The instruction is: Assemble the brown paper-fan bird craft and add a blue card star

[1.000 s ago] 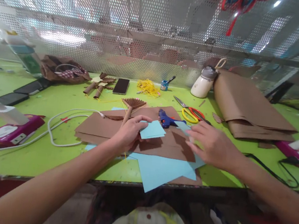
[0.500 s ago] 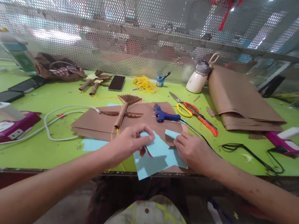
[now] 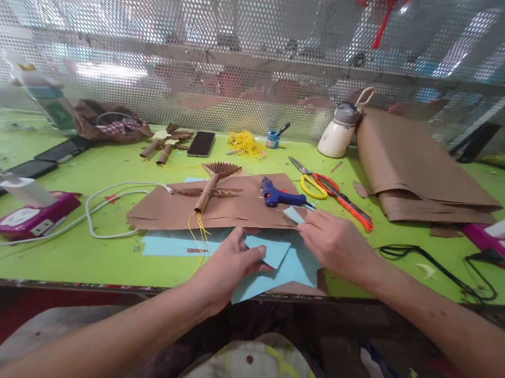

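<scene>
My left hand (image 3: 235, 267) is closed, thumb and fingers pinching a light blue paper piece (image 3: 275, 253) over more blue paper (image 3: 298, 268) at the table's front edge. A smaller blue paper strip (image 3: 294, 215) sticks out from the closed fingers of my right hand (image 3: 334, 240). Just beyond both hands lie brown paper sheets (image 3: 161, 208), their near edge slightly raised above the blue sheets. On them rest a blue glue gun (image 3: 277, 194) and a brown paper figure (image 3: 208, 190) with a pleated fan top and yellow strings (image 3: 199, 228).
Scissors (image 3: 313, 181) and a red-handled tool (image 3: 354, 212) lie right of the glue gun. A white bottle (image 3: 337, 132) stands by a stack of folded brown paper (image 3: 423, 168). Purple power strips (image 3: 39, 217) sit at both sides, with a white cable (image 3: 91, 211) on the left.
My left hand has moved down and now pinches a blue paper piece. My right hand keeps its strip, now tilted differently. The brown sheets' near edge has shifted, baring more blue paper.
</scene>
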`<state>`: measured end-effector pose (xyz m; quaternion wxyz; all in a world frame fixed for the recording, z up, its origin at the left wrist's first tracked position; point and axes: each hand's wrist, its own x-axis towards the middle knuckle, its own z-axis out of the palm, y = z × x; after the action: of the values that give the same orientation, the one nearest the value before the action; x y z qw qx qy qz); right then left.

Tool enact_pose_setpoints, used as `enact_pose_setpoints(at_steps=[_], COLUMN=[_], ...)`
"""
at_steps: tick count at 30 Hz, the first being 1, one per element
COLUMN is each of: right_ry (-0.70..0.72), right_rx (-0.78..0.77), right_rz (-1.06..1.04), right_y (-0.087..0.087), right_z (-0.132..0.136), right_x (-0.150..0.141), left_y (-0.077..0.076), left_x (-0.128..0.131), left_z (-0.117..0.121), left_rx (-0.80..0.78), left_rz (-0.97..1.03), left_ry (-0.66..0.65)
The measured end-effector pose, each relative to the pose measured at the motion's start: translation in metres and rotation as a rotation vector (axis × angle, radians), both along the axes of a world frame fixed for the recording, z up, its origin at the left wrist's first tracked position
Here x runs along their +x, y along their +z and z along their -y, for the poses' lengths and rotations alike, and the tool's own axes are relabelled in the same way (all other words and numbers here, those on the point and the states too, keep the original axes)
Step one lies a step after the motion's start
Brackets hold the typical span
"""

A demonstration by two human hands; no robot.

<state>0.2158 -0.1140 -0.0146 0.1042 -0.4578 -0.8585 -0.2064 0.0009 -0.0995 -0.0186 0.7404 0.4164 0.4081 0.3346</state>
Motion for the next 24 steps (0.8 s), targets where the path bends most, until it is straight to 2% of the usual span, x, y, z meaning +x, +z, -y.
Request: enact_pose_setpoints(at_steps=[5, 9, 14, 21, 24], right_ry=[0.017, 0.026, 0.055, 0.060, 0.069], right_rx=[-0.031, -0.066, -0.078, -0.083, -0.110], right_rz=[-0.013, -0.024, -0.036, 0.012, -0.006], right_y=[-0.002, -0.003, -0.003, -0.015, -0.019], right_z=[0.000, 0.003, 0.007, 0.009, 0.014], right_x=[-0.001, -0.002, -0.003, -0.006, -0.007], left_y=[0.011, 0.022, 0.026, 0.009, 0.006], left_x=[-0.004, -0.025, -0.044, -0.028, -0.034], left_z=[-0.001, 0.007, 0.020, 0.011, 0.016], left_rx=[-0.163, -0.225, -0.267, -0.153, -0.070], left_rz=[0.134, 0.105, 0.050, 0.052, -0.018], left_ry=[0.006, 0.157, 0.185, 0.047, -0.044])
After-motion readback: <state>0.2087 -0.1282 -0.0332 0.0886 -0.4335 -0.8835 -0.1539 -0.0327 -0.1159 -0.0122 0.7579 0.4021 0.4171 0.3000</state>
